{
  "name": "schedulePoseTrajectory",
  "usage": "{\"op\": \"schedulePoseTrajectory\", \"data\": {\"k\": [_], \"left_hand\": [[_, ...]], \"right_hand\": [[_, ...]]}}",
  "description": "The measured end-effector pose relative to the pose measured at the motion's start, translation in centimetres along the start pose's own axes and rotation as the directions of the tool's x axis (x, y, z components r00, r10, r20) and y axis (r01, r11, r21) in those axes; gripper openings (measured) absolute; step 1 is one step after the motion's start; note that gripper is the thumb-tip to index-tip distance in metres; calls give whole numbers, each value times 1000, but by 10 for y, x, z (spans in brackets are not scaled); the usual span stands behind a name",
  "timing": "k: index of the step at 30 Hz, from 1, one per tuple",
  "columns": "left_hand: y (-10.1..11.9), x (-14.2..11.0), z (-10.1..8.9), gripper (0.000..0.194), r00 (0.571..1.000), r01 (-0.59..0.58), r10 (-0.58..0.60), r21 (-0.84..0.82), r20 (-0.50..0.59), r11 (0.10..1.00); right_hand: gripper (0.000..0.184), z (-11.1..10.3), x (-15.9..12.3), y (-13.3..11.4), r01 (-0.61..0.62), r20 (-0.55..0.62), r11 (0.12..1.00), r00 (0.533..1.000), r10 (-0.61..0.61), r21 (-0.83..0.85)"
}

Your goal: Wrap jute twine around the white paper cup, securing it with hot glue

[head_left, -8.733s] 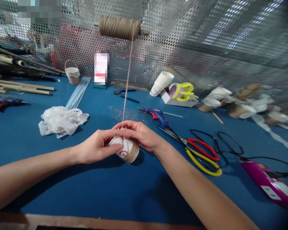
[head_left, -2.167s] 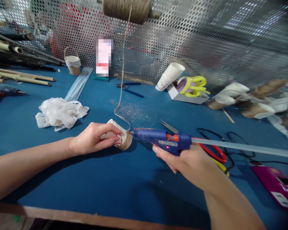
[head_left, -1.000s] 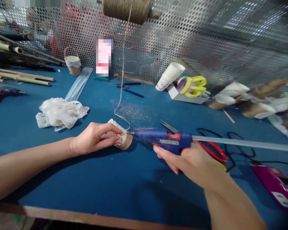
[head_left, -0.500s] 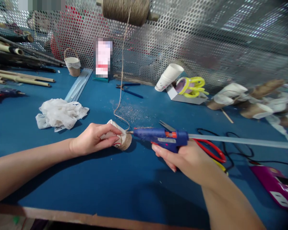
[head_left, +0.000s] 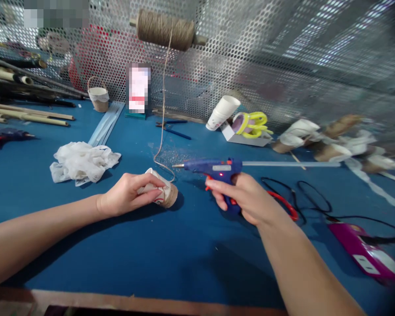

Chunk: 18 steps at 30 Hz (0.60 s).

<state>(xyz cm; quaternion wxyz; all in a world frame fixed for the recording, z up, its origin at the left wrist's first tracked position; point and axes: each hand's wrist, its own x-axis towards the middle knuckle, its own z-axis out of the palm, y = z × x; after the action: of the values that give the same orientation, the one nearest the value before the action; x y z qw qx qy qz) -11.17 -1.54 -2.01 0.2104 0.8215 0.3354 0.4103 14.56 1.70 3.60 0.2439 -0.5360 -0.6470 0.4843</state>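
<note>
A grey perforated metal panel spans the upper part of the frame. Below it, a blue desk with a brown front edge carries the items observed.

At centre right, the right hand grips a blue plastic glue gun with a red trigger and a lit red light. Its fingers are wrapped closed about the handle, the index finger at the trigger. A long translucent glue stick projects from the rear of the gun, to the right.

At centre left, the left hand has its fingers nearly closed, pinching a small white paper cup with red print and a brown band. The cup lies on its side just below the centre of the frame, mouth toward the upper left, base toward the lower right. The gun's nozzle points left, above the cup in the frame and apart from it.

A brown twine spool on a rod is mounted at upper centre. A magenta power strip with white sockets lies at lower right; a crumpled white lace bundle lies at left.

Smallest noted: blue-handled pliers at centre, and a thin tan twine strand running from spool to the cup's upper side.
</note>
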Motion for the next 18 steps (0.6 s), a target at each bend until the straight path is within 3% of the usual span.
{"op": "schedulePoseTrajectory", "data": {"k": [2, 4, 5, 12, 16, 18], "left_hand": [[0, 0, 0, 10, 1000, 6, -6, 8, -28, 1000], [0, 1, 0, 9, 998, 19, -19, 3, -53, 1000], [0, 1, 0, 9, 998, 26, -26, -2, -64, 1000], [2, 1, 0, 9, 993, 20, -17, 24, -116, 1000], [4, 2, 0, 8, 990, -36, 42, 53, -131, 998], [5, 3, -1, 8, 988, -64, 73, 69, -134, 996]], "right_hand": [[29, -10, 17, 3, -16, -207, 991, 978, -12, -133], [30, -21, 37, 8, -162, -392, 901, 920, -9, -402], [31, -26, 48, 11, -215, -433, 862, 902, -6, -459], [33, -43, 96, 32, -396, -537, 708, 843, 28, -585], [29, -41, 95, 28, -432, -564, 670, 825, 24, -603], [27, -33, 85, 20, -391, -541, 690, 841, -1, -609]]}}
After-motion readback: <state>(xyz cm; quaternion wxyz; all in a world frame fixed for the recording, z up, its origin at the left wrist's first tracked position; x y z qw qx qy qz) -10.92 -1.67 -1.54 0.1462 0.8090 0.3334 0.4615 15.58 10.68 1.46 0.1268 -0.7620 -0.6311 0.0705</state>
